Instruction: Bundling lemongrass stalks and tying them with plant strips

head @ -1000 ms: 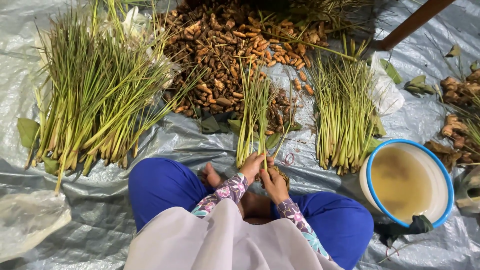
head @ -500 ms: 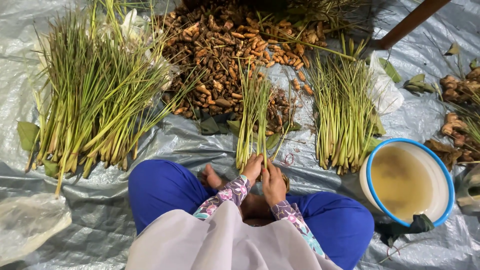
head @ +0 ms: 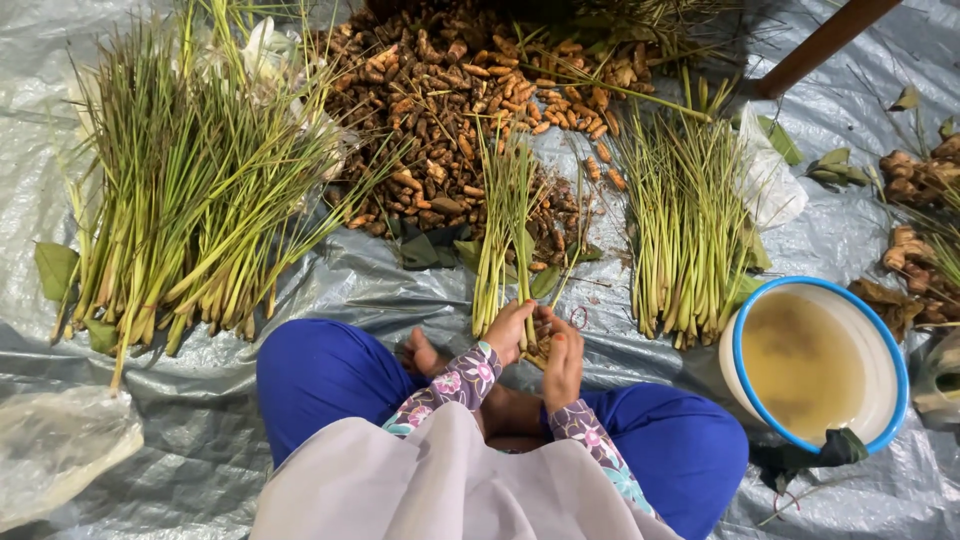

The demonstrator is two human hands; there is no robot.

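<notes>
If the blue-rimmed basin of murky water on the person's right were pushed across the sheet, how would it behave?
The basin looks nearly full of cloudy water, so it is probably heavy and apt to slosh. Its wide, low shape suggests it would slide rather than tip. The wrinkled plastic sheet might bunch up ahead of it.

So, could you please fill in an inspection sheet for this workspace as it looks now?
Surface: grey plastic sheet on the ground, wrinkled.
Job's things: small bundle of green stalks, base gripped by both hands.
Clutter: large stalk pile at left; second stalk pile at right; heap of brown roots; blue-rimmed basin of murky water; clear bag; loose leaves.
Grippers: left hand and right hand closed on the bundle.
Cables: nothing seen.
Surroundings: wooden leg at top right.
</notes>
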